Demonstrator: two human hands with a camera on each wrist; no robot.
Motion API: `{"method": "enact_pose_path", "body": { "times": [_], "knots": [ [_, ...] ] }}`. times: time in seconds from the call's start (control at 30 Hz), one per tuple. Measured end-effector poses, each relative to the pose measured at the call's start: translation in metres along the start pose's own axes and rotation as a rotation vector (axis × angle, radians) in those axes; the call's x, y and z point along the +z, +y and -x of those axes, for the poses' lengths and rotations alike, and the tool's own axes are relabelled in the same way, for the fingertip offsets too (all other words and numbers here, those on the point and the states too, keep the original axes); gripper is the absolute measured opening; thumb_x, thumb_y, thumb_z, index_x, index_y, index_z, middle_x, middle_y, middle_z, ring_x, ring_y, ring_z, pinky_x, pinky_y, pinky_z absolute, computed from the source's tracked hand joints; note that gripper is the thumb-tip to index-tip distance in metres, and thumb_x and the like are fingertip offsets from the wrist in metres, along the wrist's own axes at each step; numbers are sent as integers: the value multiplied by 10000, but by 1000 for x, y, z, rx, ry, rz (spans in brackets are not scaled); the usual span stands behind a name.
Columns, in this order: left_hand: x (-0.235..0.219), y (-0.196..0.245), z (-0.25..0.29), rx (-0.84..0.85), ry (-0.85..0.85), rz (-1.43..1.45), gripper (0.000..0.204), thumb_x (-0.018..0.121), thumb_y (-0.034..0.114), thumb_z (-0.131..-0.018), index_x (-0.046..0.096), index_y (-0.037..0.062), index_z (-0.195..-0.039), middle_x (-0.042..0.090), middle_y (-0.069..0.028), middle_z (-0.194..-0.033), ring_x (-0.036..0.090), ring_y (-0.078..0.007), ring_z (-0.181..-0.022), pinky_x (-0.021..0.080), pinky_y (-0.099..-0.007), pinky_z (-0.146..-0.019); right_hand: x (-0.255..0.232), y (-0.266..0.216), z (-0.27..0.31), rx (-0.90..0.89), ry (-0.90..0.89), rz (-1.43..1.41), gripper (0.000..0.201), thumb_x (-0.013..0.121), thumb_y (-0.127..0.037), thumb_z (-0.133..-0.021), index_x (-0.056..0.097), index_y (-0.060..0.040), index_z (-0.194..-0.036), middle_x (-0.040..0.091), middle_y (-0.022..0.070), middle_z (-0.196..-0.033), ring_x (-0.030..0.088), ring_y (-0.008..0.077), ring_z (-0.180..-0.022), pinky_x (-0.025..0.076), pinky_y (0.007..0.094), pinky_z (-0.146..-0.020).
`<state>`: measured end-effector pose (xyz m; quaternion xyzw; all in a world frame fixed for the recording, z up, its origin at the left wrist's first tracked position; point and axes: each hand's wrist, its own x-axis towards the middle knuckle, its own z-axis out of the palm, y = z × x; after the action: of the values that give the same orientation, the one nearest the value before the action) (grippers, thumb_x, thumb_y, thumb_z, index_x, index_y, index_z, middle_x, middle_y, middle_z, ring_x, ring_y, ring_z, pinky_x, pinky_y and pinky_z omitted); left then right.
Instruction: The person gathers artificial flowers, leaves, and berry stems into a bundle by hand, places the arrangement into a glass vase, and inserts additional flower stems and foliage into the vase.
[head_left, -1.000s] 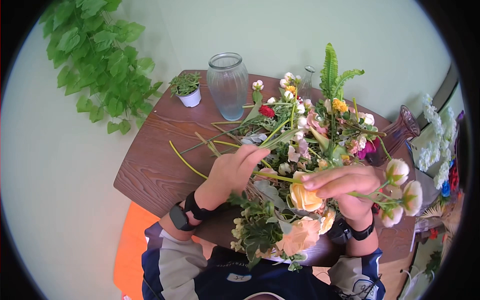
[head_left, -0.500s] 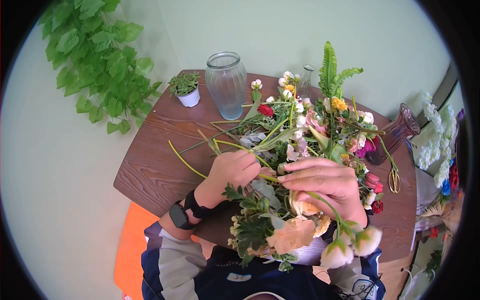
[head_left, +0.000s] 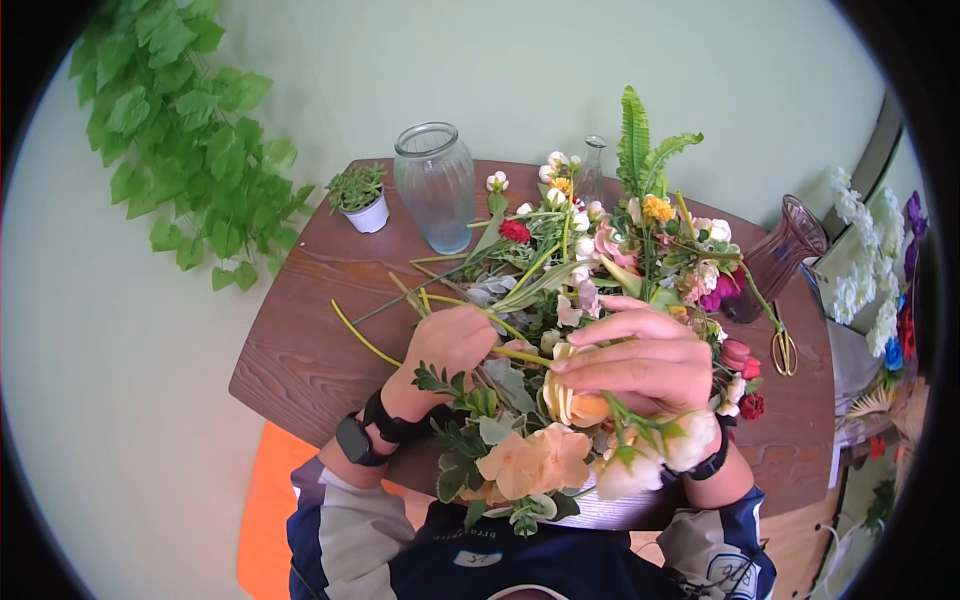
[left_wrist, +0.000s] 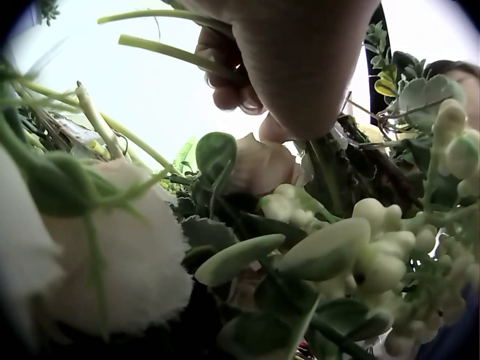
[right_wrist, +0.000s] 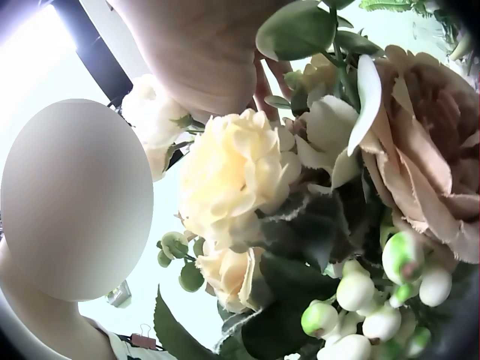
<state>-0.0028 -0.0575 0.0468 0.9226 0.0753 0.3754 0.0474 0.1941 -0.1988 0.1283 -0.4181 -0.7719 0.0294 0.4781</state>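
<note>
- Fingers of the left hand, seen from the head view, curl round the stems of a bouquet, whose peach blossoms and cream-yellow rose lean out over the table's near edge.
- Also in the head view, the right hand reaches over the bouquet with straight, slightly parted fingers, touching the yellow rose and the green stem that runs across from the left hand; its thumb is hidden. White blooms hang just below this hand.
- Beyond the hands, the brown wooden table bears a heap of loose artificial flowers, among them a red bloom and an upright fern frond. A ribbed clear glass vase stands to the left of the heap, beside a white-potted succulent; a pinkish glass vase and gold-handled scissors are to the right.
- From the left wrist, the curled fingers grip above the foliage, two cut green stems jutting from them; pale berries fill the foreground.
- From the right wrist, a ruffled pale-yellow flower sits just under the hand, near a dusty-peach rose; the fingers are mostly hidden.
</note>
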Motion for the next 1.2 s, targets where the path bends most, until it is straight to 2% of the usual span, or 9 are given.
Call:
{"method": "enact_pose_path", "body": {
  "times": [0.2,0.4,0.5,0.53,0.6,0.67,0.77,0.97,1.2],
  "knots": [
    [2,0,2,28,-62,31,257,692,219,-602,511,61,-693,479,-67,-643,520,-275,-581,385,-361,-496,8,-2,-9,-117,-50,60,232,716,-122,-647,721,-147,-878,712,-32,-898,646,202,-953,383,528,-992],
    [-1,-2,4,-7,-171,4,249,671,214,-611,515,66,-736,495,-67,-674,541,-269,-600,408,-361,-524,10,-4,-9,-72,140,94,215,742,-64,-626,694,-49,-834,662,66,-835,605,260,-779,478,360,-701],
    [-2,1,3,-39,-181,-1,240,660,207,-608,496,64,-709,485,-68,-658,544,-268,-602,408,-364,-520,12,-2,7,278,174,-259,168,702,-64,-678,693,-19,-840,620,128,-928,597,231,-827,487,359,-769],
    [-3,2,2,-36,-181,0,240,660,207,-608,496,64,-709,485,-68,-658,544,-268,-602,408,-364,-520,12,-3,5,279,176,-257,168,702,-64,-678,693,-19,-840,620,128,-928,597,231,-827,487,359,-769],
    [-3,2,0,-44,-193,63,245,658,191,-652,468,48,-713,480,-95,-650,537,-304,-607,402,-383,-518,8,-4,-4,106,104,-115,209,710,-108,-663,700,-27,-855,629,102,-909,596,227,-807,487,351,-749],
    [-6,3,-3,-44,-188,88,238,655,188,-659,476,45,-722,493,-100,-657,544,-309,-610,407,-386,-520,6,-9,-10,104,49,-37,223,707,-118,-650,713,-58,-864,637,78,-854,594,220,-821,463,337,-743],
    [-6,4,-5,-72,-183,157,235,665,177,-670,483,42,-731,504,-105,-658,550,-310,-610,410,-385,-523,7,-10,-14,-34,-45,-9,267,740,-200,-653,685,-117,-901,648,7,-803,591,193,-850,349,326,-793],
    [-7,0,-3,-127,-171,345,297,710,202,-692,461,41,-698,483,-101,-628,516,-311,-572,382,-386,-504,9,-3,-12,-28,-224,5,233,700,-150,-658,679,-106,-886,645,2,-941,564,196,-943,327,382,-873],
    [-9,0,-4,-87,-232,253,310,697,255,-698,461,55,-674,459,-97,-604,521,-311,-564,390,-394,-494,0,-3,-14,-58,-414,-47,351,675,-163,-670,657,-93,-1013,638,20,-1024,542,220,-1033,262,459,-996]
  ]
}}
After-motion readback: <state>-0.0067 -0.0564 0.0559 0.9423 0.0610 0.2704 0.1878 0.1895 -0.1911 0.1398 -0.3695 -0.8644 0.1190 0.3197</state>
